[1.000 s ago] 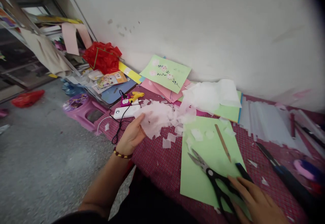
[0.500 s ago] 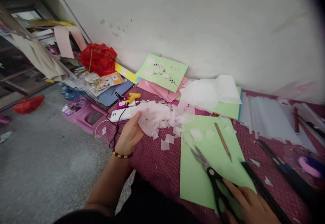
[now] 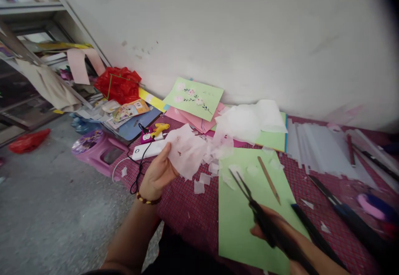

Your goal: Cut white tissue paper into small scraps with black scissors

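My left hand (image 3: 158,173) pinches the edge of a thin, pale pink sheet of tissue paper (image 3: 185,152) between thumb and fingers. The sheet hangs over the checked table cloth beside small cut paper squares (image 3: 199,185). In my right hand (image 3: 272,223) is a pair of black-handled scissors (image 3: 263,221), raised over a light green sheet of paper (image 3: 240,233). Their blades are slightly parted and point toward the tissue, not touching it. A brown pencil (image 3: 268,179) and several whitish paper scraps lie on the green sheet.
Behind are a green card with flowers (image 3: 195,100), pink paper and white tissue (image 3: 240,121). A white power strip (image 3: 148,150) with a black cord and a yellow glue gun (image 3: 160,129) sit left. On the right are clear strips (image 3: 327,150) and a dark-handled knife (image 3: 330,192). A purple stool (image 3: 96,150) stands left.
My right hand has lifted the scissors from low over the green sheet and turned them on edge. My left hand has raised the tissue sheet, which now shows broader and flatter.
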A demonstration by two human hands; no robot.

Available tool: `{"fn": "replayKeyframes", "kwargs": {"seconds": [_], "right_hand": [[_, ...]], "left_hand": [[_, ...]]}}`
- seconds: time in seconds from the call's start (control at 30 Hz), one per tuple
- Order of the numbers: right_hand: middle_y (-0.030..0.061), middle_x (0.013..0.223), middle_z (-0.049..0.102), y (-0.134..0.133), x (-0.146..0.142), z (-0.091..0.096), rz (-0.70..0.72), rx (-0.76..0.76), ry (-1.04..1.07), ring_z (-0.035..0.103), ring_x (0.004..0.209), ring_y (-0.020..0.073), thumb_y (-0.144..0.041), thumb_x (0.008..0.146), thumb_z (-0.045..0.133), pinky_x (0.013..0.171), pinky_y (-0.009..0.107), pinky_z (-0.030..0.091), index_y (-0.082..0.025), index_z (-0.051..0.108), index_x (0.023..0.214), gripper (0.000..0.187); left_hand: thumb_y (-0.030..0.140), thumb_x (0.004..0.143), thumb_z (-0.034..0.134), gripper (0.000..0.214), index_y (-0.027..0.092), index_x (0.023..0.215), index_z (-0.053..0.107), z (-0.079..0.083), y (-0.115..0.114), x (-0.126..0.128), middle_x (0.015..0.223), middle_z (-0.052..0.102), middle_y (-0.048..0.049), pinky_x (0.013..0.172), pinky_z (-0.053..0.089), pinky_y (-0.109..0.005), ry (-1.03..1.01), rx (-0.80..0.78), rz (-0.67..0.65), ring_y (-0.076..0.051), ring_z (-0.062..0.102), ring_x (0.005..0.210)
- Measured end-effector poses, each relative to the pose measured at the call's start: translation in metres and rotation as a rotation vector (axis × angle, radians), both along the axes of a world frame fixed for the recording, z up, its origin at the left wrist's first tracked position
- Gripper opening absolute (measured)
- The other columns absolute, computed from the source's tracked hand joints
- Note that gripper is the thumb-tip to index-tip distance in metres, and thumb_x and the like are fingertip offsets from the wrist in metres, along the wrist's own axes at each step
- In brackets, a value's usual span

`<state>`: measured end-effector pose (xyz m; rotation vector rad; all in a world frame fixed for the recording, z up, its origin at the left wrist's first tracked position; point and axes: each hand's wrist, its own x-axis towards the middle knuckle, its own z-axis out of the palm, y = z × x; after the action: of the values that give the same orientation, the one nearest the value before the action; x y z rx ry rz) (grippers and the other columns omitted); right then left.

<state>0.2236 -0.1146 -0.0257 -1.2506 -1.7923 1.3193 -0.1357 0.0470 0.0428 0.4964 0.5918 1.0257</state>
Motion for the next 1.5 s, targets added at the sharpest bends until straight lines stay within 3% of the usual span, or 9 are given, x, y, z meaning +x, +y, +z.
{"fn": "replayKeyframes", "kwargs": {"seconds": [0.1, 0.17, 0.33, 0.57, 0.83, 1.07, 1.2, 1.33, 1.5], "right_hand": [[0.0137, 0.137, 0.06, 0.041, -0.032, 0.026, 0.108, -0.056, 0.183, 0.067, 0.111, 0.0332, -0.042, 0.083, 0.063, 0.092, 0.045, 0.055, -0.031, 0.047, 0.144, 0.064], [0.0162, 0.126, 0.065, 0.064, -0.051, 0.036, 0.185, -0.088, 0.246, 0.067, 0.108, 0.0327, -0.049, 0.082, 0.065, 0.089, 0.044, 0.055, -0.025, 0.045, 0.145, 0.071], [0.0126, 0.11, 0.064, 0.091, -0.075, 0.036, 0.324, -0.099, 0.305, 0.062, 0.103, 0.0295, -0.063, 0.079, 0.063, 0.087, 0.045, 0.052, -0.024, 0.041, 0.145, 0.079], [0.0059, 0.094, 0.057, 0.093, -0.086, 0.026, 0.267, -0.196, 0.372, 0.055, 0.085, 0.022, -0.061, 0.078, 0.066, 0.081, 0.042, 0.05, -0.022, 0.043, 0.14, 0.077], [0.0016, 0.084, 0.052, 0.092, -0.092, 0.024, 0.229, -0.257, 0.44, 0.049, 0.073, 0.0172, -0.06, 0.078, 0.067, 0.063, 0.032, 0.046, -0.024, 0.044, 0.138, 0.074], [-0.002, 0.075, 0.045, 0.092, -0.096, 0.028, 0.179, -0.244, 0.436, 0.041, 0.062, 0.0132, -0.062, 0.078, 0.065, 0.054, 0.027, 0.037, -0.019, 0.051, 0.127, 0.066], [-0.0024, 0.073, 0.045, 0.093, -0.099, 0.027, 0.147, -0.275, 0.38, 0.039, 0.06, 0.0125, -0.064, 0.076, 0.065, 0.052, 0.026, 0.032, -0.02, 0.056, 0.12, 0.063], [-0.004, 0.069, 0.043, 0.092, -0.102, 0.021, 0.104, -0.304, 0.379, 0.035, 0.056, 0.0106, -0.058, 0.072, 0.071, 0.05, 0.025, 0.028, -0.019, 0.059, 0.117, 0.06], [-0.0046, 0.067, 0.043, 0.088, -0.102, 0.023, 0.094, -0.345, 0.35, 0.038, 0.053, 0.0114, -0.061, 0.075, 0.067, 0.048, 0.025, 0.032, -0.018, 0.053, 0.129, 0.07]], "left_hand": [[0.037, 0.098, 0.044, 0.037, 0.02, 0.125, 0.063, 0.008, -0.006, 0.003, 0.116, 0.073, -0.0088, 0.112, 0.04, -0.039, 0.006, -0.013, -0.004, -0.024, 0.057, 0.126], [0.036, 0.099, 0.043, 0.037, 0.018, 0.124, 0.063, 0.012, -0.009, 0.004, 0.115, 0.073, -0.0096, 0.112, 0.04, -0.04, 0.02, -0.034, -0.006, -0.025, 0.058, 0.125], [0.035, 0.1, 0.039, 0.041, 0.014, 0.127, 0.061, 0.016, -0.017, 0.007, 0.111, 0.074, -0.0111, 0.108, 0.044, -0.042, 0.092, -0.106, 0.06, -0.027, 0.063, 0.117], [0.029, 0.098, 0.045, 0.035, 0.013, 0.124, 0.063, 0.016, -0.022, 0.017, 0.11, 0.074, -0.0108, 0.105, 0.048, -0.039, 0.149, -0.109, 0.138, -0.026, 0.065, 0.114], [0.029, 0.1, 0.038, 0.037, 0.014, 0.118, 0.067, 0.013, -0.022, 0.024, 0.1, 0.077, -0.0066, 0.103, 0.049, -0.037, 0.172, -0.11, 0.109, -0.025, 0.065, 0.114], [0.029, 0.1, 0.039, 0.037, 0.012, 0.11, 0.07, 0.006, -0.017, 0.024, 0.097, 0.077, -0.0078, 0.105, 0.048, -0.039, 0.165, -0.13, 0.108, -0.026, 0.065, 0.113], [0.022, 0.091, 0.055, 0.024, 0.011, 0.105, 0.071, 0.005, -0.018, 0.029, 0.099, 0.077, -0.0086, 0.104, 0.049, -0.039, 0.172, -0.075, 0.165, -0.028, 0.067, 0.108], [0.003, 0.073, 0.069, 0.053, 0.016, 0.124, 0.063, 0.007, -0.018, 0.04, 0.11, 0.074, -0.007, 0.102, 0.05, -0.039, 0.231, 0.05, 0.194, -0.029, 0.068, 0.108], [-0.001, 0.069, 0.069, 0.068, 0.023, 0.132, 0.057, 0.004, -0.017, 0.047, 0.109, 0.075, -0.0059, 0.095, 0.054, -0.04, 0.279, 0.069, 0.213, -0.028, 0.069, 0.105]]}}
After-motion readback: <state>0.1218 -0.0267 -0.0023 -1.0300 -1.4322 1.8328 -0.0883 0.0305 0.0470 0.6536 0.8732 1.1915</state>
